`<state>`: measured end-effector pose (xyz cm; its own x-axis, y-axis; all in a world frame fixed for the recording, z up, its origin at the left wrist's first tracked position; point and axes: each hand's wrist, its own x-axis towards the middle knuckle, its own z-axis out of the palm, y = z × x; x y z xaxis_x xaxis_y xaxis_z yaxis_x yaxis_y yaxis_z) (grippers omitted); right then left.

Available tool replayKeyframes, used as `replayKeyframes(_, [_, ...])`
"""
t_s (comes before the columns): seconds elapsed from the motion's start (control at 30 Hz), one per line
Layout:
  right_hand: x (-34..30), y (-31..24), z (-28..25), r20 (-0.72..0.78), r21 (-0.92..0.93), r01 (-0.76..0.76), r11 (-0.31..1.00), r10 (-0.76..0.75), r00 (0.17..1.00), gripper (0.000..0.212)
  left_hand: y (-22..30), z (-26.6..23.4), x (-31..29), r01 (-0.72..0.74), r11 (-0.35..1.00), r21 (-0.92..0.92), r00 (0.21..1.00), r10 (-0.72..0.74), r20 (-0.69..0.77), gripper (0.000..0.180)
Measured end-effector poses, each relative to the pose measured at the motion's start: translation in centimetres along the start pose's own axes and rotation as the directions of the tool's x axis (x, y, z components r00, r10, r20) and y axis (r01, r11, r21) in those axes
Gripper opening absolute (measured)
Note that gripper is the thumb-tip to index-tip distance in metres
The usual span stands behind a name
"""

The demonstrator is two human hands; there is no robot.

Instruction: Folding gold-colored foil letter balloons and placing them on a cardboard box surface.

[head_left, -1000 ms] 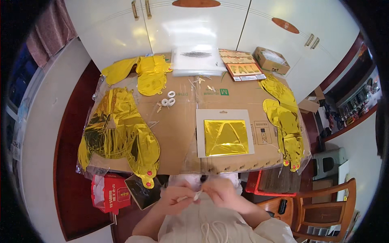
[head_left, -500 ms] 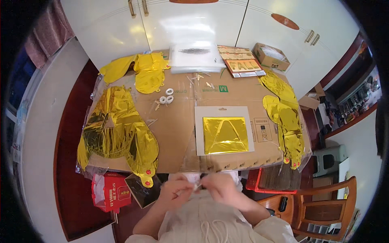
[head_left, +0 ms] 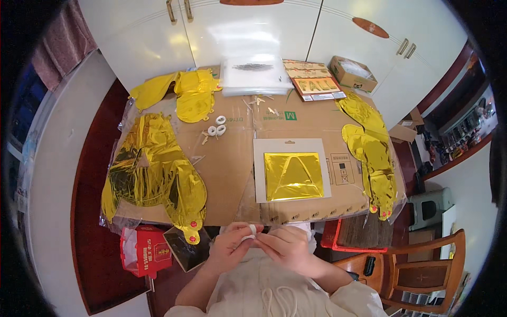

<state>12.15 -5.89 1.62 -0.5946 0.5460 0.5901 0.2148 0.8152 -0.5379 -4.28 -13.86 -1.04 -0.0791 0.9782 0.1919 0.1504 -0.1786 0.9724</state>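
Both hands meet in front of my body, just off the table's near edge. My left hand (head_left: 230,247) is closed on a small white roll (head_left: 252,229), which looks like tape or ribbon; the fingers partly cover it. My right hand (head_left: 287,247) presses its fingertips together against the roll's lower side, where a white end shows. Beyond my hands lies a grey-white card (head_left: 259,171) with a folded gold foil balloon (head_left: 293,177) on it. Three more white rolls (head_left: 221,129) sit together farther back on the cardboard.
Unfolded gold foil balloons (head_left: 153,158) lie on the left, with others (head_left: 369,142) on the right. A stack of clear bags (head_left: 253,79), printed packets (head_left: 317,87) and a small carton (head_left: 354,74) line the back. Below are a red bag (head_left: 145,251), a red crate (head_left: 330,238) and a wooden chair (head_left: 422,269).
My hands have risen slightly and come closer together, and the right fingers now meet the left. The white roll shows more clearly. Things on the table look unchanged.
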Motion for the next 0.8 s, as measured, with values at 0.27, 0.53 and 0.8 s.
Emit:
replayKeyframes(0.27, [1.0,1.8,-0.1,0.266,0.401,-0.360,0.843,0.268,0.926,0.012,-1.6,-0.4,-0.7,0.092,0.991,-0.100,0.992,-0.083,0.093,0.017])
replayKeyframes(0.53, [-0.3,2.0,2.8,0.234,0.576,-0.429,0.695,0.363,0.902,0.012,-2.7,0.9,-0.7,0.108,0.628,-0.771,0.987,-0.158,0.009,0.025])
replayKeyframes(0.8, [-1.5,1.1,3.3,0.301,0.548,-0.611,0.572,0.547,0.781,0.012,-2.1,0.4,-0.2,-0.010,1.000,-0.017,0.993,0.008,-0.115,0.035])
